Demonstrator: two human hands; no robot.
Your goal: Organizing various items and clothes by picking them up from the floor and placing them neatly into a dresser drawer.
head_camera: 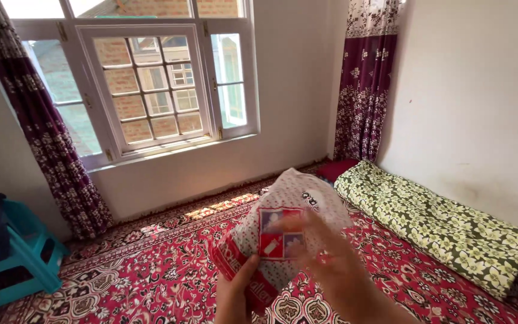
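Two bare hands in view at the bottom edge, below the window (151,90). The left hand (235,297) shows only a thumb and part of the palm, no ring, no watch. The right hand (337,270) is blurred, fingers spread, and its forearm runs off the lower edge bare, with no sleeve, cuff or glove showing. Nails can't be made out through the blur.
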